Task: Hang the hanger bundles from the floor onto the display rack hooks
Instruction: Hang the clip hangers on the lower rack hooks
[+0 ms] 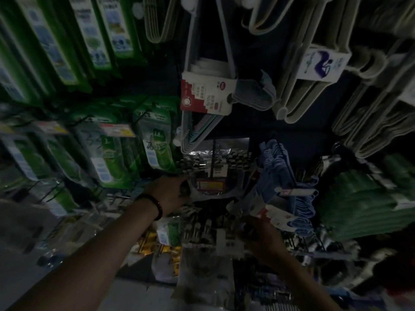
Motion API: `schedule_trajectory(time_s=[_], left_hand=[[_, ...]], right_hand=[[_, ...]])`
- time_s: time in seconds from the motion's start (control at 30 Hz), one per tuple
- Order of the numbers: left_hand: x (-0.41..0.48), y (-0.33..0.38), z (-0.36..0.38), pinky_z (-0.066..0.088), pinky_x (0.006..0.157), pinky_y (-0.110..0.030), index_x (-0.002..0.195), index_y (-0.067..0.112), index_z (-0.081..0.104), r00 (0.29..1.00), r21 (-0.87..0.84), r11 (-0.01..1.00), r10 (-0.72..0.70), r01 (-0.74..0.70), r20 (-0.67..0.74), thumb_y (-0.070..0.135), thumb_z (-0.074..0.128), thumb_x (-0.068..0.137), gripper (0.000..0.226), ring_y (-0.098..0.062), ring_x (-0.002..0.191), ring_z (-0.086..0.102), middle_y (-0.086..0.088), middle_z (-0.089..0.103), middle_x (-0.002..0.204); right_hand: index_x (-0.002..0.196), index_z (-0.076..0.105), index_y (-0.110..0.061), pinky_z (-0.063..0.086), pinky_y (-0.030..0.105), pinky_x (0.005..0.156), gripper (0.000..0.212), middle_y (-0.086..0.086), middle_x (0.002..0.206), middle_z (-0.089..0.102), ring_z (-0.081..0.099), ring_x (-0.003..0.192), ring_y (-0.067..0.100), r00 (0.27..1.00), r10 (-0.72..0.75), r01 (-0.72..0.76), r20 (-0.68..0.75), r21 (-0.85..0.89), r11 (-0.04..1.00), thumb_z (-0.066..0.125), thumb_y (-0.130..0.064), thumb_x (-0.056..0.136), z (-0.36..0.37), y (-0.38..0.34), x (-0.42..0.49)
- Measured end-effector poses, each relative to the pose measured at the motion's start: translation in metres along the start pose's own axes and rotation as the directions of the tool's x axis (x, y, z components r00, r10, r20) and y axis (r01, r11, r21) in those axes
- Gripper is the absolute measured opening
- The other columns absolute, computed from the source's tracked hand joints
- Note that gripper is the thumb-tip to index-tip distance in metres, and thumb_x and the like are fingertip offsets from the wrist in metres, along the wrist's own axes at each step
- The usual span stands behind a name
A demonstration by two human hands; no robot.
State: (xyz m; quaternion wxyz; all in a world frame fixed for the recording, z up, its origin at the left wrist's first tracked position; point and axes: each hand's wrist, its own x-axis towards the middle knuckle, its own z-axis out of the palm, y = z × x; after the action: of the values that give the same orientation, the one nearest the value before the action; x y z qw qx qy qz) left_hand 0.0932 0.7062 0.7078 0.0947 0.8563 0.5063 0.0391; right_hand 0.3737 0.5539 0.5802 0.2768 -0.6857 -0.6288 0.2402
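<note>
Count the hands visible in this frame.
2: the left hand reaches toward the rack's clear packet; the right hand is lower right, by the blue hanger bundle.

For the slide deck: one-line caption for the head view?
Both hands reach into a dim display rack: left hand at a clip package, right hand by the blue hanger bundle.

dim blur hides what both hands (170, 194) grip; labels unreadable.
</note>
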Motion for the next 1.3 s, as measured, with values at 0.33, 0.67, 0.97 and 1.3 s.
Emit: schedule_trajectory(time_s=[0.33, 0.67, 0.97, 1.3], left_hand=[[0.012, -0.006, 0.018, 0.054, 0.048, -0.032, 0.13, 0.032, 0.067, 0.872, 0.377, 0.898, 0.361, -0.228, -0.331, 0.079, 0.038, 0.087, 0.07, -0.028, 0.057, 0.071, -0.004, 0.076, 0.074], [0.011, -0.002, -0.007, 0.046, 0.048, -0.026, 0.114, 0.039, 0.071, 0.769, 0.341, 0.884, 0.452, -0.319, -0.452, 0.073, 0.023, 0.1, 0.061, -0.023, 0.06, 0.07, 0.004, 0.075, 0.076], [0.03, 0.025, -0.075, 0.043, 0.07, -0.029, 0.126, 0.055, 0.066, 0.788, 0.706, 0.584, 0.612, -0.402, -0.058, 0.07, 0.036, 0.102, 0.041, -0.016, 0.108, 0.068, 0.017, 0.068, 0.126], [0.028, 0.042, -0.077, 0.049, 0.094, -0.036, 0.12, 0.037, 0.073, 0.832, 0.817, 0.502, 0.553, -0.284, -0.051, 0.065, 0.042, 0.103, 0.046, -0.025, 0.109, 0.07, 0.007, 0.072, 0.118]], right_hand=[[0.139, 0.063, -0.032, 0.043, 0.025, 0.058, 0.052, -0.007, 0.103, 0.078, 0.075, 0.083, 0.02, 0.95, -0.226, 0.132, -0.213, -0.384, 0.914, 0.07, -0.053, 0.092, -0.006, -0.019, -0.001], [0.138, 0.06, -0.029, 0.055, 0.035, 0.054, 0.049, -0.002, 0.107, 0.079, 0.074, 0.074, 0.028, 0.859, -0.456, 0.234, -0.231, -0.615, 0.753, 0.067, -0.046, 0.092, -0.018, -0.03, 0.017], [0.136, 0.07, -0.021, 0.057, 0.033, 0.049, 0.057, 0.003, 0.105, 0.081, 0.075, 0.069, 0.025, 0.631, -0.764, 0.463, -0.137, -0.724, 0.511, 0.088, -0.036, 0.083, -0.023, -0.038, 0.055], [0.136, 0.062, -0.024, 0.059, 0.036, 0.056, 0.038, 0.005, 0.109, 0.078, 0.074, 0.075, 0.032, 0.595, -0.772, 0.477, -0.224, -0.675, 0.563, 0.063, -0.036, 0.1, -0.006, -0.024, 0.088]])
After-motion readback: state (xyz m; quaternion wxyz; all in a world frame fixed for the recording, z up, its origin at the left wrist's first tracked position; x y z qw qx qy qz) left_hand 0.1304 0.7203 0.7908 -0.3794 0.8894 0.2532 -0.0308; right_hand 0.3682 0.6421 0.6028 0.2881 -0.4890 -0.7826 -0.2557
